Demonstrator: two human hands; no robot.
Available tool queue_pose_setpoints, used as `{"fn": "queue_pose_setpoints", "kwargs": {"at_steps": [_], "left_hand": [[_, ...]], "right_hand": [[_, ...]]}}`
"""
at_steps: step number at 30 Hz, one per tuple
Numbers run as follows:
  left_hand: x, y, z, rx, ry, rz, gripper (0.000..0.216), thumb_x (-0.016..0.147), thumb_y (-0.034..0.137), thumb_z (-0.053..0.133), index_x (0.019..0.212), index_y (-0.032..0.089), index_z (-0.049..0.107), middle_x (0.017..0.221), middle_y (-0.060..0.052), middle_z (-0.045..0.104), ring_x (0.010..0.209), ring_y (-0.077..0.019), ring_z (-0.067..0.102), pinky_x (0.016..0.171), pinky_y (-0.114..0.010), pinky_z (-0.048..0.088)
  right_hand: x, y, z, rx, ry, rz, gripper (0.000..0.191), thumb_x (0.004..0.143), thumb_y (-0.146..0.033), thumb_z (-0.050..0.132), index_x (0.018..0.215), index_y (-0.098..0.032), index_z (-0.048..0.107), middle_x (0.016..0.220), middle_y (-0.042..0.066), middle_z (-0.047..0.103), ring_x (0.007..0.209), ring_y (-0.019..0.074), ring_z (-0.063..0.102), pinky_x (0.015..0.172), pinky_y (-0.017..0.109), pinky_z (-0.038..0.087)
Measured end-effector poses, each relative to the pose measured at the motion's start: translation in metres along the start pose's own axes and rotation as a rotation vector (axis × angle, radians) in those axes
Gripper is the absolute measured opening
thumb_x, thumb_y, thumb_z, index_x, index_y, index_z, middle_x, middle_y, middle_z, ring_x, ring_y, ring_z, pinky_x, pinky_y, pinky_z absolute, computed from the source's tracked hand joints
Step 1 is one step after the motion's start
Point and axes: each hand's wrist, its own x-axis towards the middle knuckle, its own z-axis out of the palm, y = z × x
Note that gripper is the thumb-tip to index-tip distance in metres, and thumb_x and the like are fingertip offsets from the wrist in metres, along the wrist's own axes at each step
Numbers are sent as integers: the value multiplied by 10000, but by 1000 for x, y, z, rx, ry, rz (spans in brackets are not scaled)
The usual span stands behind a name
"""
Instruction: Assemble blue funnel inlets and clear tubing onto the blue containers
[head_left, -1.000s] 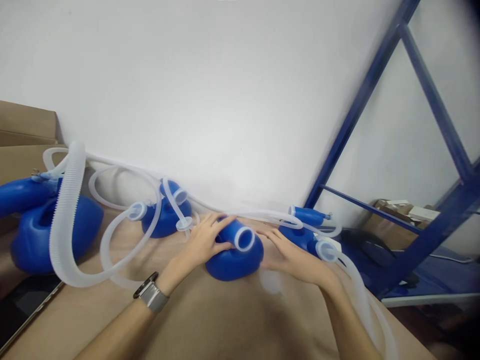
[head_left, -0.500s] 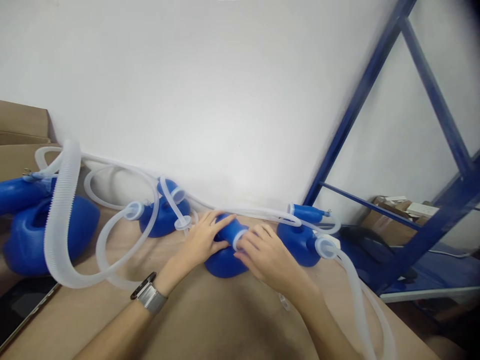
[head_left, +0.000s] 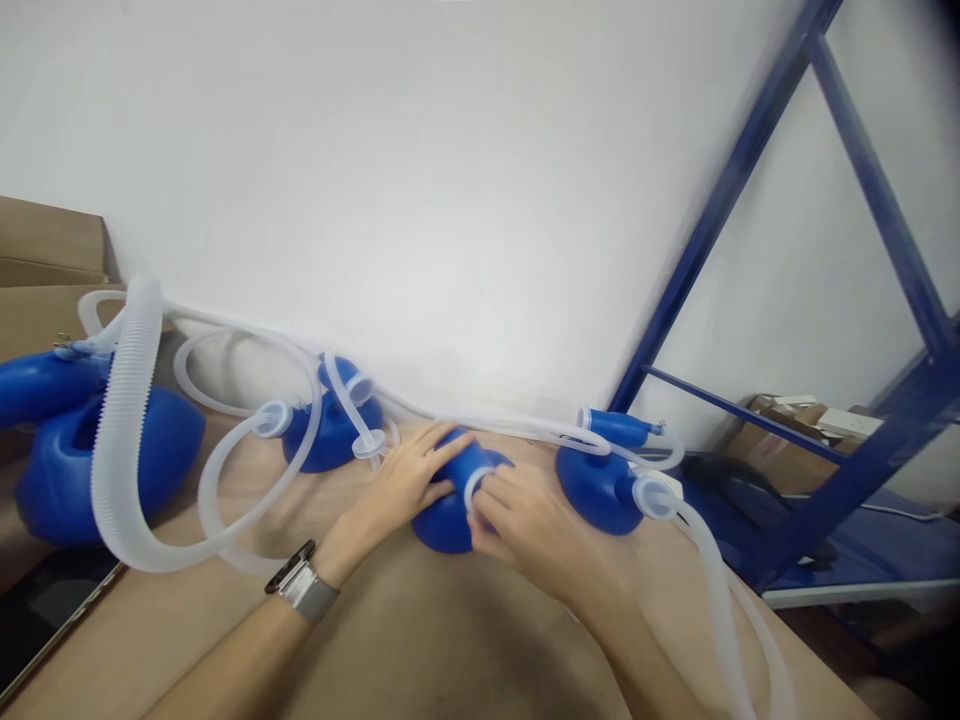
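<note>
A blue plastic container point(head_left: 442, 522) with a white-rimmed neck lies on the brown cardboard surface point(head_left: 420, 640) in front of me. My left hand point(head_left: 401, 482), a watch on its wrist, wraps round the container's blue neck. My right hand point(head_left: 525, 528) is closed over the white rim at the mouth of the neck, covering the opening. What its fingers hold there is hidden. A thin white hose point(head_left: 495, 428) runs along the wall just behind both hands.
Similar blue containers lie to the right point(head_left: 596, 488), behind left point(head_left: 330, 425) and far left point(head_left: 82, 470). A thick ribbed white hose point(head_left: 120, 430) loops on the left. Another hose point(head_left: 720, 590) trails off right. Blue metal shelving point(head_left: 757, 200) stands right, cardboard boxes point(head_left: 45, 260) at left.
My right hand has moved left from the cardboard onto the mouth of the container's neck and closed over it. My left hand has kept its grip on the neck.
</note>
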Motion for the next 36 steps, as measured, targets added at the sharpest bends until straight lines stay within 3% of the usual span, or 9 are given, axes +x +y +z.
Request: {"fn": "queue_pose_setpoints", "kwargs": {"at_steps": [6, 10, 15, 19, 21, 24, 27, 31, 36], "left_hand": [[4, -5, -11, -38, -44, -11, 698, 916, 155, 727, 1549, 345, 502, 1612, -112, 533, 1445, -353, 537, 1152, -582, 488], [7, -3, -14, -84, -41, -72, 715, 853, 114, 715, 1517, 305, 532, 1604, -138, 539, 1385, -359, 601, 1093, -554, 545], [4, -3, -21, -154, -29, -51, 726, 811, 189, 738, 1496, 259, 506, 1570, -144, 581, 1395, -348, 602, 1167, -537, 486], [6, 3, -37, -285, 2, -45, 749, 806, 264, 758, 1494, 239, 464, 1576, -165, 568, 1394, -358, 603, 1174, -534, 479], [9, 11, -49, -382, 31, -33, 726, 800, 279, 773, 1467, 235, 489, 1584, -169, 556, 1424, -369, 573, 1201, -551, 446], [11, 28, -71, -499, 19, 0, 697, 796, 295, 808, 1434, 247, 532, 1588, -162, 550, 1437, -385, 556, 1212, -578, 427], [9, 41, -87, -682, -60, 43, 731, 780, 316, 863, 1440, 301, 551, 1596, -123, 548, 1471, -395, 518, 1221, -594, 420], [4, 43, -84, -1013, -80, 62, 749, 802, 439, 882, 1465, 350, 545, 1651, -99, 488, 1514, -410, 460, 1194, -609, 462], [6, 34, -82, -857, -80, -42, 804, 796, 402, 898, 1518, 357, 545, 1666, -83, 479, 1502, -413, 477, 1211, -583, 460]], "right_hand": [[3, -6, -29, 277, -329, 109, 253, 938, -159, 658, 708, -219, 571, 747, -25, 662, 720, 162, 605, 724, 303, 452], [-4, 7, -37, 425, -570, 220, 299, 888, -198, 771, 655, -220, 585, 698, -62, 649, 649, 136, 577, 614, 274, 390], [-21, 27, -2, 326, -576, 350, 298, 748, -196, 855, 566, -229, 621, 612, -39, 624, 590, 164, 580, 536, 271, 357], [-28, 38, 7, 335, -555, 417, 144, 771, -333, 874, 773, -246, 760, 720, -17, 724, 633, 188, 661, 545, 267, 420], [-26, 41, -1, 363, -485, 491, 199, 854, -389, 824, 1003, -260, 796, 841, 10, 783, 714, 210, 709, 608, 286, 474], [-16, 41, -11, 480, -159, 697, 318, 974, -473, 688, 1200, -259, 753, 1057, 65, 798, 934, 260, 735, 790, 365, 537], [-7, 37, -11, 810, 99, 863, 419, 981, -596, 635, 1175, -245, 757, 1147, 86, 782, 1051, 275, 717, 906, 422, 554], [1, 25, 0, 1451, 107, 875, 519, 900, -714, 684, 1034, -223, 782, 984, 70, 788, 946, 252, 737, 828, 392, 595], [7, 16, 5, 1636, 377, 902, 387, 846, -570, 832, 990, -215, 775, 945, 38, 773, 836, 185, 716, 701, 281, 576]]}}
